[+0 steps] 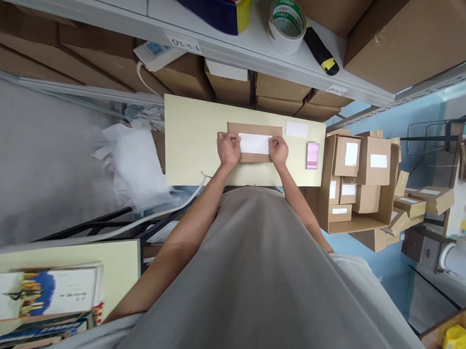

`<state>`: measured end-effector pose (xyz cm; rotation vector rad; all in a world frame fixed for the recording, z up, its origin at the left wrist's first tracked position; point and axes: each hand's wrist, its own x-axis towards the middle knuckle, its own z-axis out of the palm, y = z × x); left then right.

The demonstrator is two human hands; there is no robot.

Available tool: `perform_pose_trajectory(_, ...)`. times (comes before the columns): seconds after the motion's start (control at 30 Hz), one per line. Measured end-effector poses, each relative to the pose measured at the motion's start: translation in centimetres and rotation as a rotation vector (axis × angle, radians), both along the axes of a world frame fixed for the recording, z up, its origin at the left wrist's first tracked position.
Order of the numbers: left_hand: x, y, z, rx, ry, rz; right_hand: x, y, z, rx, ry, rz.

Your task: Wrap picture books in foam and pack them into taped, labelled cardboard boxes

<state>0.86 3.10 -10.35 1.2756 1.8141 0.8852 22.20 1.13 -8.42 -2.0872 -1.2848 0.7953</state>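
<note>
A flat brown cardboard box (253, 129) lies on the pale yellow table (196, 142) right in front of me. Over its upper face is a white paper label (254, 143); I cannot tell whether it is stuck down. My left hand (229, 148) pinches the label's left end between thumb and fingers. At the right end, my right hand (278, 150) grips the label in the same way, fingers closed. To the right of the box lie another white slip (296, 129) and a pink-screened phone (312, 155).
A large open carton (359, 227) holding several labelled boxes stands right of the table. White plastic bags (132, 161) hang at the left. Above the table's far edge, a shelf (229, 52) carries a tape roll (286, 26), a utility knife (321, 50) and a tape dispenser (219, 11).
</note>
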Motion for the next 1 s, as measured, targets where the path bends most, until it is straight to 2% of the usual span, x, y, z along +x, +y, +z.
perform_pose_trajectory(0.23,0.2,-0.3,-0.4,0.034,0.024,-0.007,-0.3,-0.1,-0.9,0.049,-0.037,-0.028)
perform_pose_trajectory(0.37,0.2,-0.3,-0.2,0.035,0.017,-0.020,-0.5,-0.2,-0.8,-0.007,-0.018,-0.067)
perform_pose_trajectory(0.43,0.2,-0.3,0.0,0.031,0.011,-0.025,-0.8,-0.5,-0.2,-0.029,-0.070,0.003)
perform_pose_trajectory(0.53,0.3,-0.3,0.5,0.021,0.018,-0.018,-1.8,-1.6,0.8,-0.012,-0.190,0.198)
perform_pose_trajectory(0.63,0.4,-0.6,1.1,0.028,0.011,-0.011,-3.1,-2.6,1.0,-0.028,-0.257,0.353)
perform_pose_trajectory(0.77,0.3,-0.5,1.6,0.026,-0.039,-0.015,-4.5,-3.5,0.2,-0.061,-0.302,0.382)
perform_pose_trajectory(0.87,0.0,-0.1,1.5,-0.017,-0.076,-0.016,-5.3,-3.9,0.0,-0.051,-0.334,0.409)
perform_pose_trajectory(1.0,-0.4,0.4,0.9,-0.048,-0.104,-0.012,-7.2,-4.3,0.8,-0.062,-0.371,0.614)
